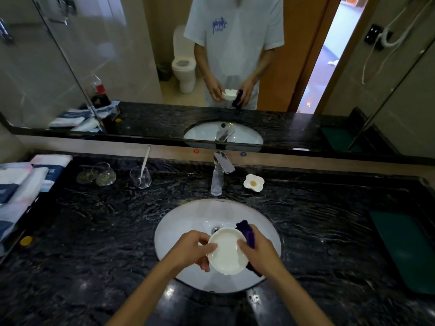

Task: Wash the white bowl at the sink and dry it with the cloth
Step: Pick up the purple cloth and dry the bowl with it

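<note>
The white bowl (pixel 227 252) is held tilted toward me over the white sink basin (pixel 186 217). My left hand (pixel 196 248) grips its left rim, thumb lying across the inside. My right hand (pixel 260 251) holds a dark purple cloth (pixel 247 231) against the bowl's right rim; the cloth wraps behind the bowl and shows again below the hand. The chrome tap (pixel 220 170) stands behind the basin, and no water runs from it.
On the dark marble counter stand a small white dish (pixel 253 182) right of the tap, a glass with a toothbrush (pixel 140 176), upturned glasses (pixel 103 175), folded towels (pixel 21 182) at the far left and a green mat (pixel 404 250) at the right. A mirror spans the wall.
</note>
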A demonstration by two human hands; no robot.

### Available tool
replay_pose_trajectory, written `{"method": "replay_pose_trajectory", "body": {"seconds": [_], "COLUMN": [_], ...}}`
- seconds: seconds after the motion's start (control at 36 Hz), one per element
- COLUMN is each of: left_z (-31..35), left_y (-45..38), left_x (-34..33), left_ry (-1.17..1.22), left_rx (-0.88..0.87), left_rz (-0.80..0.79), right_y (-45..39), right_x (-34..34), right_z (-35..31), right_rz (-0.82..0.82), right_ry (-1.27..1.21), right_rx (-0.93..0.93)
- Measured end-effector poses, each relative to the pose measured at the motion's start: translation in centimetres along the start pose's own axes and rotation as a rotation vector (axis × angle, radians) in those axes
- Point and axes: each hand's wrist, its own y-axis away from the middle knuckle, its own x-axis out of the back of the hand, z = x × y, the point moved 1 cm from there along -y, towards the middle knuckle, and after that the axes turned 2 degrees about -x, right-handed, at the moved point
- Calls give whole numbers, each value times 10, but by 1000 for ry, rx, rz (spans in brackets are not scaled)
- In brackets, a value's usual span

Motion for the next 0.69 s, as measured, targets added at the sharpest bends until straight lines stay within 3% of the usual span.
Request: {"method": "replay_pose_trajectory", "body": {"seconds": [0.22,0.33,0.5,0.69], "left_z": [4,3,-6,-28], "left_y": [-1,-4,1,9], "left_x": [25,25,18,0], "left_ry": [478,546,522,747], "left_rx": [190,175,148,125], "left_rz": [-443,-527,-450,-116], "right_y": [-23,-28,-27,-16], "right_x": [29,27,16,-7], "right_z": [-33,-41,-25,-2], "right_rz": [-344,-410,-330,-54], "right_ry": [170,176,12,-160], "right_rx": [88,112,63,-25]}}
